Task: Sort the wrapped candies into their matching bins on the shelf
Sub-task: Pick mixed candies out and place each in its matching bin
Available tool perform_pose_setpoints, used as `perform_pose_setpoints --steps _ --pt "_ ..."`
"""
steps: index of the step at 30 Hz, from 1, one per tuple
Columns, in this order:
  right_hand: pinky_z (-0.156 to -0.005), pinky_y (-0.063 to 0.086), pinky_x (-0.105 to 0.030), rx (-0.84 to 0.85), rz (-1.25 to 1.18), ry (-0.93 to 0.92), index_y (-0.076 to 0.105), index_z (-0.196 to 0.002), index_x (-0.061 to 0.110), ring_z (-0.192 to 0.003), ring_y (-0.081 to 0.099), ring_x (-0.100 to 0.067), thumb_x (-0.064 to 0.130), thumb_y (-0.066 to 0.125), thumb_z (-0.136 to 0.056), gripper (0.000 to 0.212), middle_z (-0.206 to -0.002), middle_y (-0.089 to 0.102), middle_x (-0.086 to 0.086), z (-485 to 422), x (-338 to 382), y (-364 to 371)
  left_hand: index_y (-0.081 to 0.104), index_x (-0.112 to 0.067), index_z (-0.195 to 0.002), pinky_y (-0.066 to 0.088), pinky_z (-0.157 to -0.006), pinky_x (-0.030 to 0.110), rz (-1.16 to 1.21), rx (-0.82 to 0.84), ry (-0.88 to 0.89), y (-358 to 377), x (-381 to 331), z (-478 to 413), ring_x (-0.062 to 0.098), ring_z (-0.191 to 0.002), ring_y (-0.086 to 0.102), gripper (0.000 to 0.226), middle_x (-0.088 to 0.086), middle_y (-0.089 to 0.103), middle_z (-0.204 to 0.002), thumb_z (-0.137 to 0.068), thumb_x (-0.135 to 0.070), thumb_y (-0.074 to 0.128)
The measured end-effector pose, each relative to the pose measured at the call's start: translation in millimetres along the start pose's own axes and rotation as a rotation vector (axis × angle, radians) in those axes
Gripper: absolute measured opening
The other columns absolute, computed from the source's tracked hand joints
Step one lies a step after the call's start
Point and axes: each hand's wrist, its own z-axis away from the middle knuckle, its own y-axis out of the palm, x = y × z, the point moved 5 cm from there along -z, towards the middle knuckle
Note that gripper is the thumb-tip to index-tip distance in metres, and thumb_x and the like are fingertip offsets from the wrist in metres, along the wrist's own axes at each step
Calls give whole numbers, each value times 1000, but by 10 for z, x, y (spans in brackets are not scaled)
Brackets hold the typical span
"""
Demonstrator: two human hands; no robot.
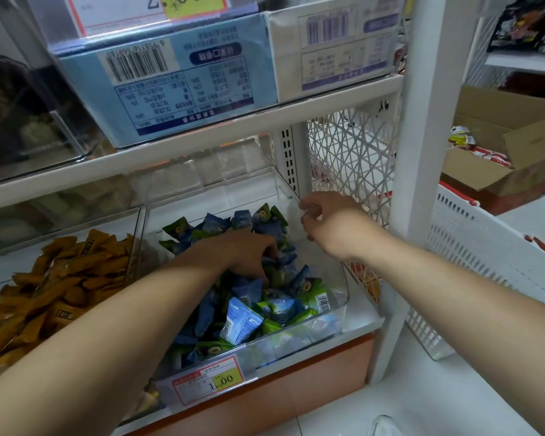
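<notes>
Looking to the left of the person's fingers first, what sits there? asks one watcher.

Orange candies (54,278) heaped in the neighbouring bin, answers the other, just across a clear wall from the left hand (239,253) (no blue or green wrapper shows among them).

And the left hand itself?

It is sunk knuckles-up into the blue and green candies (265,306) in the clear bin (343,287). Its fingers curl down into the heap with the tips buried, so whether they are clamped on a wrapper cannot be told. The candies lie directly under and all round those fingers, jumbled, with no shared long axis. More of them spill back toward the person, down to the price tag (208,380).

Then the right hand?

The right hand (334,225) hovers to the right of the left fingers and a little beyond them, over the bin's right wall. Its fingers are loosely curled with nothing seen between them. The forefinger tip is at the wall's top edge; touching or just short is unclear.

So which hand takes the next pick?

Probably the left, the other judges: it is in the mixed heap, while the right is above and off to the side. With both colours sharing one bin, the sorting looks far from done.
</notes>
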Motion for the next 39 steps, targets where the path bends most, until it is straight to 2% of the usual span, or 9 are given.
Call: perform_pose_setpoints --steps 6,9,14,18,21,25,29,33,39 --pt "-77 51 -28 18 31 -11 55 -131 22 -96 66 -25 24 51 -98 34 -121 62 -3 11 19 -21 64 -35 -120 50 -89 35 -35 -37 87 15 -79 9 20 -108 58 37 -4 61 -125 -84 -28 73" --pt "-74 47 -26 18 53 -17 56 -130 23 -97 65 -23 25 51 -97 33 -120 63 -2 2 14 -20 65 -35 -95 48 -87 32 256 -219 81 -136 23 70 15 -103 59 27 -8 62 -110 -75 -36 83" --pt "-91 51 -36 -51 161 -106 50 -136 25 -109 58 -23 30 60 -92 45 -128 58 0 30 97 -55 71 -37 -86 45 -67 8 843 -438 158 -430 102 339 -6 -82 64 23 -24 70 -88 -75 -22 84" --pt "-90 48 -38 -117 224 -353 59 -127 28 -110 53 -22 31 68 -86 42 -122 60 1 135 313 -72 76 -27 -81 52 -74 21 974 -521 155 -456 80 524 9 -83 70 10 -4 75 -85 -79 -18 80" --pt "-85 49 -40 -155 379 -445 67 -115 30 -104 55 -25 26 66 -85 30 -110 67 4 166 415 -54 75 -26 -82 52 -80 25 834 -510 114 -405 93 604 11 -85 70 14 -3 75 -85 -79 -12 77" --pt "-88 49 -34 -144 318 -311 60 -123 32 -114 54 -20 28 63 -89 35 -128 55 4 83 316 -99 72 -25 -75 56 -74 32 216 -404 -57 -298 -7 549 14 -78 66 17 -7 71 -82 -86 -35 66" --pt "-80 44 -28 -169 289 -213 52 -133 30 -109 56 -21 30 62 -89 45 -135 45 2 42 225 -103 73 -18 -102 45 -72 18 479 -362 126 -310 -357 375 13 -89 62 25 -5 68 -96 -94 -39 62" --pt "-89 51 -38 -64 297 -183 51 -135 31 -110 57 -19 29 56 -93 42 -127 55 6 25 195 -59 67 -25 -112 51 -88 31 302 -91 168 -64 -524 256 10 -97 62 41 -7 68 -110 -77 -44 79" --pt "-89 50 -35 -51 333 -179 50 -134 32 -113 55 -18 31 55 -93 41 -133 52 6 20 196 -71 50 -42 -81 40 -68 24 132 -159 246 -54 -444 347 12 -85 53 28 -15 53 -89 -77 -54 76"
